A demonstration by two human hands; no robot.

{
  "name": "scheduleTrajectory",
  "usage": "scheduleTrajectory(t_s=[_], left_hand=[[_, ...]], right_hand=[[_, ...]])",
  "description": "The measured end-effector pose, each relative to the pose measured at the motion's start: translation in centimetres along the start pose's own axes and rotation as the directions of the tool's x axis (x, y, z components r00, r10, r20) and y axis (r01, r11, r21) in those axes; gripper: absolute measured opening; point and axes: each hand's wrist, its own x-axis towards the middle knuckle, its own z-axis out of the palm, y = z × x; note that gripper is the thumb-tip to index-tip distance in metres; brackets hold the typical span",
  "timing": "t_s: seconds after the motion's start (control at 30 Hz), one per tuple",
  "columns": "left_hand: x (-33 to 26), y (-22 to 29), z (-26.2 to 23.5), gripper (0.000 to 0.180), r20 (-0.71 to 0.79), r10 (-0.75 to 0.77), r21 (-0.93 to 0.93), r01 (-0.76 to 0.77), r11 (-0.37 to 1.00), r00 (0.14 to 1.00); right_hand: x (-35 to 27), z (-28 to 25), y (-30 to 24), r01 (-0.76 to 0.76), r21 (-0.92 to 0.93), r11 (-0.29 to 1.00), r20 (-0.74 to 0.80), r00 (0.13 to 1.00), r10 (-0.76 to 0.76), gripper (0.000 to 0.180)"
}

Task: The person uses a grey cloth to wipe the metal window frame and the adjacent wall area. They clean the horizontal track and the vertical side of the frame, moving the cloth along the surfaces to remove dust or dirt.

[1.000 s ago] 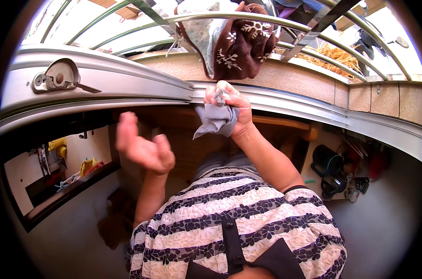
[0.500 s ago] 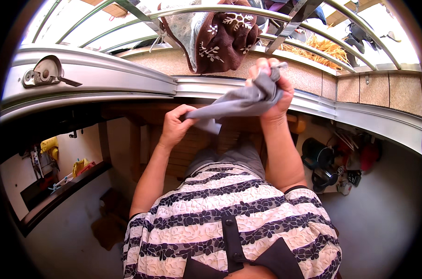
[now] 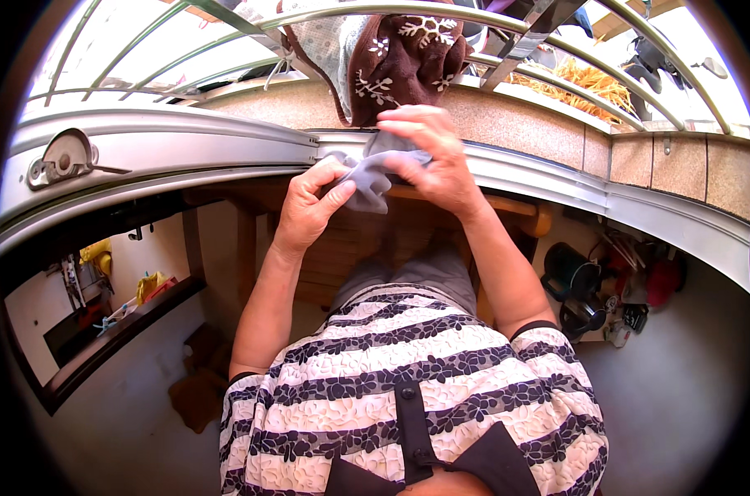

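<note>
Bright daylight, dim below, fisheye-warped edges.

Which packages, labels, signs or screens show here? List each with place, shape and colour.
None can be told apart in this view.
Lower right floor clutter: dark round pot, red and small items, too blurred to tell packages.
Both hands, left hand and right hand, hold only a plain grey cloth, no label visible.

both arms raised, left hand (image 3: 309,207) and right hand (image 3: 428,157) pinched shut.
</note>
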Motion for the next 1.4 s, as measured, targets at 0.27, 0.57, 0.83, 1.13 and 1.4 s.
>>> scheduleTrajectory(t_s=[0.27, 0.57, 0.83, 1.13, 1.4], left_hand=[[0.6, 2.1, -0.6, 0.008, -0.043, 0.074, 0.524, -0.041, 0.851, 0.996], [0.9, 0.8, 1.2, 0.012, -0.309, 0.126, 0.74, 0.155, 0.654, 0.943], [0.6, 0.5, -0.5, 0.009, -0.135, 0.057, 0.605, 0.037, 0.795, 0.989], [1.8, 0.1, 1.1, 0.01, -0.245, -0.262, -0.446, 0.131, 0.885, 0.933], [0.7, 1.1, 0.2, 0.009, -0.302, 0.056, 0.168, -0.005, 0.986, 0.952]], right_hand=[[1.7, 0.9, 0.5, -0.164, 0.393, 0.905, 0.344, 0.939, 0.021, 0.018], [2.2, 0.8, -3.1, 0.167, -0.313, 0.935, 0.34, 0.939, -0.055, 0.027], [2.5, -0.4, -1.1, 0.137, -0.297, 0.945, 0.373, 0.928, -0.017, 0.015], [-0.1, 4.9, -4.0, 0.094, -0.265, 0.96, 0.034, 0.996, -0.088, 0.019], [2.6, 2.6, -2.5, 0.135, 0.036, 0.99, -0.044, 0.99, -0.134, 0.051]])
